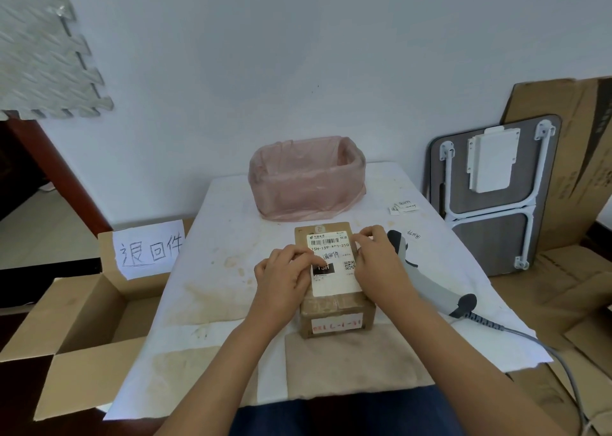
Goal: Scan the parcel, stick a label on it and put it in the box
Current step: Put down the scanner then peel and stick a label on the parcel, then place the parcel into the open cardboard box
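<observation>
Nearest you, the table (231, 352) is covered with a stained white sheet, and your two forearms reach out over it. The parcel (336, 316), a small brown cardboard box, sits in the middle of the table just beyond its near edge. Your left hand (284, 278) lies on the parcel's top left, fingers bent and pressing down on the white shipping sheet there; it grips nothing. Your right hand (377, 266) rests on the parcel's right edge, its fingertips pinched on a small white label (331, 255) with handwriting, which lies flat on the shipping sheet between your hands.

Just right of the parcel, partly behind your right hand, the grey scanner (427, 280) lies on the table, its coiled cable running off toward the near right. To the left, beside the table, stands an open cardboard box (82, 319) with a handwritten paper sign on its far flap.

Further out on the right of the table lie a few small loose labels (404, 206). At the far end sits a bin lined with pink plastic (308, 183). A folded table (490, 197) leans on the wall at the far right.
</observation>
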Action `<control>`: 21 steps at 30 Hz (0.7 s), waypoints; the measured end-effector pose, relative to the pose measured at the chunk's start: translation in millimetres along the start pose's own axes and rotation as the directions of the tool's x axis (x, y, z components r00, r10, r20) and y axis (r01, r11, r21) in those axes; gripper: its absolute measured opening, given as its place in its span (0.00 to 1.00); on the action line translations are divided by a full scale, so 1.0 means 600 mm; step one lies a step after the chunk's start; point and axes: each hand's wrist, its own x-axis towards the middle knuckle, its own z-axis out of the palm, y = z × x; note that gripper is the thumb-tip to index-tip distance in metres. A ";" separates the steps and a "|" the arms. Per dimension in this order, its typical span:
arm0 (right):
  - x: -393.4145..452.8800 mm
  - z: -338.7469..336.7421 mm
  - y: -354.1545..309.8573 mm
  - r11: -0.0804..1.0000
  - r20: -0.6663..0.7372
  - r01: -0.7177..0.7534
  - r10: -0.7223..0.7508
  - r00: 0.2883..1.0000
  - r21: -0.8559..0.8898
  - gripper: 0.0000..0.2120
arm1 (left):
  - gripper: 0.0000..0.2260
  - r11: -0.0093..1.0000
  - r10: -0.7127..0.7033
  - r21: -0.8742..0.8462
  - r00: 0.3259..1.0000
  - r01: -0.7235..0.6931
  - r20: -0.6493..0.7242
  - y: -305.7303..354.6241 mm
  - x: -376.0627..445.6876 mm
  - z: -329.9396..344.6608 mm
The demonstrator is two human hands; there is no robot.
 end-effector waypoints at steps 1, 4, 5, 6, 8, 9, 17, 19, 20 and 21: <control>-0.004 -0.001 -0.001 0.999 -0.014 -0.022 0.022 1.000 0.049 0.17 | 0.12 0.998 -0.033 -0.061 0.999 0.032 -0.018 0.001 -0.001 0.001; -0.013 -0.006 0.004 0.983 0.011 -0.112 0.112 0.994 0.146 0.17 | 0.20 0.895 -0.307 -0.333 0.952 0.296 0.021 0.006 -0.003 -0.006; -0.015 -0.007 0.006 0.977 0.024 -0.136 0.134 0.991 0.162 0.16 | 0.23 0.813 -0.412 -0.404 0.905 0.419 0.110 0.010 -0.005 -0.012; -0.016 -0.006 0.007 0.969 0.037 -0.160 0.156 0.987 0.186 0.16 | 0.24 0.731 -0.469 -0.449 0.856 0.514 0.215 0.013 -0.006 -0.016; -0.016 -0.010 0.004 0.942 0.066 -0.209 0.199 0.978 0.264 0.16 | 0.21 0.628 -0.433 -0.513 0.811 0.585 0.394 0.022 -0.012 -0.024; -0.016 -0.013 0.001 0.923 0.073 -0.228 0.216 0.974 0.310 0.16 | 0.19 0.602 -0.389 -0.547 0.812 0.581 0.435 0.027 -0.017 -0.028; -0.028 -0.048 -0.047 0.721 -0.106 -0.077 0.205 0.973 0.689 0.13 | 0.40 0.605 -0.245 -0.690 0.917 0.398 0.314 0.029 -0.038 -0.076; -0.032 -0.053 -0.065 0.715 -0.120 -0.055 0.193 0.974 0.697 0.13 | 0.41 0.734 -0.227 -0.621 0.962 0.273 0.155 0.029 -0.044 -0.093; -0.033 -0.053 -0.072 0.731 -0.126 -0.052 0.186 0.974 0.681 0.12 | 0.41 0.794 -0.211 -0.569 0.975 0.216 0.077 0.024 -0.048 -0.101; -0.034 -0.051 -0.079 0.747 -0.128 -0.049 0.178 0.976 0.663 0.12 | 0.42 0.835 -0.198 -0.522 0.980 0.174 0.009 0.019 -0.054 -0.110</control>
